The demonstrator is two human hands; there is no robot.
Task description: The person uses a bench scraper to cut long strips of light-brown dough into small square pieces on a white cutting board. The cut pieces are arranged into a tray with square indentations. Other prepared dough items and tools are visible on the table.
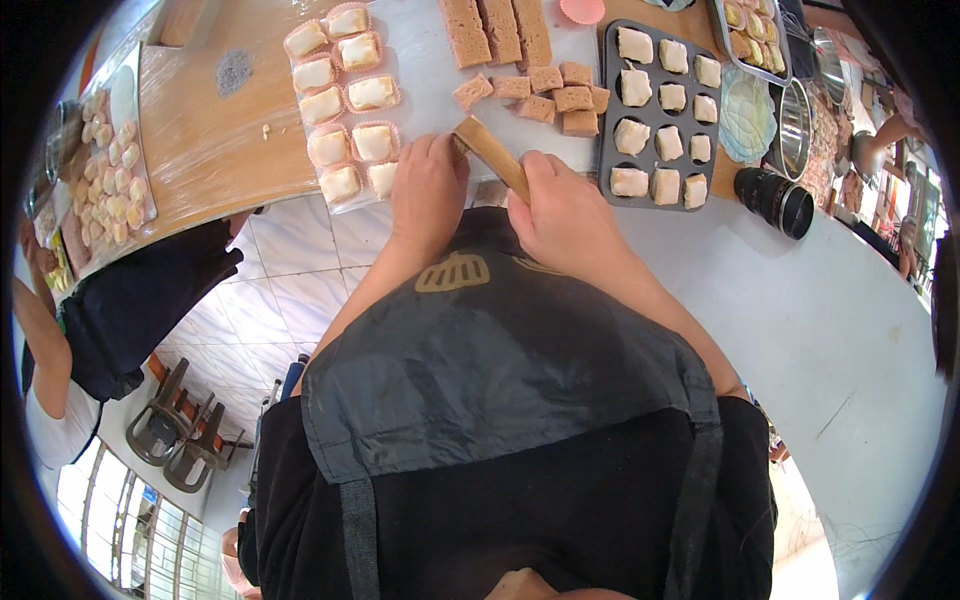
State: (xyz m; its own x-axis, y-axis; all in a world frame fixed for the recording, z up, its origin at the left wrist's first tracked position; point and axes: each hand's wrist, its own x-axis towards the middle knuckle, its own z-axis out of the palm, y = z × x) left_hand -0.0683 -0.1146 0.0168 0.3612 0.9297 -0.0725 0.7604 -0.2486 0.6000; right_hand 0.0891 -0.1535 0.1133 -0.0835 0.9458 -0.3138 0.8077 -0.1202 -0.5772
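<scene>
My right hand [559, 210] is closed around the near end of a flat wooden piece [491, 156], possibly a tool's handle. Beside its far end, my left hand [429, 187] has curled fingers; whether they grip it is hidden. Just beyond are small cut blocks of brown sponge cake [536, 106], with long cake strips [499, 34] behind them. To the left, white-topped cakes in pink paper cups [321, 105] stand in two columns. A dark muffin tin [652, 82] on the right holds white-coated cake pieces [632, 139] in its wells.
A pink paper cup [583, 9] lies at the far edge. Right of the tin are a camera-lens-shaped cup [776, 202], a steel bowl [795, 131] and a tray of cakes [750, 34]. At left, another person's dark apron [142, 300] is near a tray of small pieces [112, 187].
</scene>
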